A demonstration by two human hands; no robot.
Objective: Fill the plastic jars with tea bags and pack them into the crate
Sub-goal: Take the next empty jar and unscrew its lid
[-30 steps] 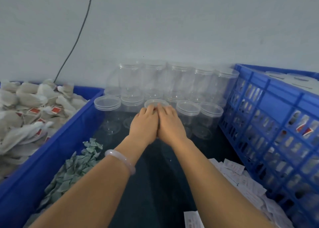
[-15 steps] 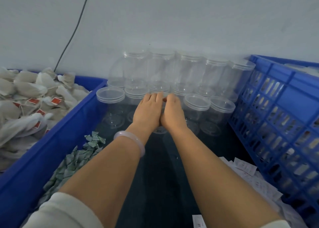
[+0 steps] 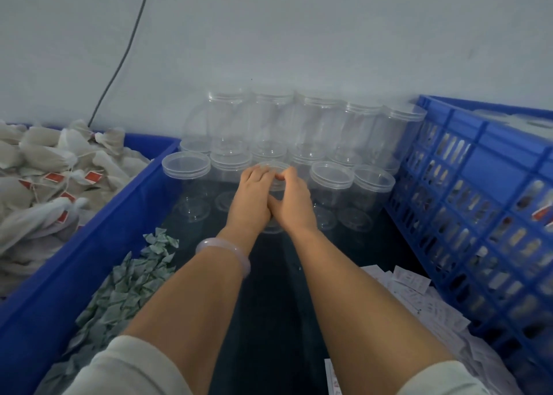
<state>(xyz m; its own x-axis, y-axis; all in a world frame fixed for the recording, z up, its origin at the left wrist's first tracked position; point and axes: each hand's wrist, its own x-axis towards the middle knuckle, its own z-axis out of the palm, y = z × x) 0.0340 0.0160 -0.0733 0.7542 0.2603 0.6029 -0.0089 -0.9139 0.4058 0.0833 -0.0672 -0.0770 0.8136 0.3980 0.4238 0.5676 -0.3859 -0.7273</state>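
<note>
The left forearm (image 3: 191, 299) and the right forearm (image 3: 353, 299), both bare, reach forward from the bottom edge and converge until the heels of the palms touch. The left grip (image 3: 254, 197) lies back-up, its fingers side by side and bent over the near rim of a clear jar (image 3: 273, 166). The right grip (image 3: 294, 204) presses in from the other side with its fingers curled over the same rim. Both thumbs are hidden beneath the palms.
</note>
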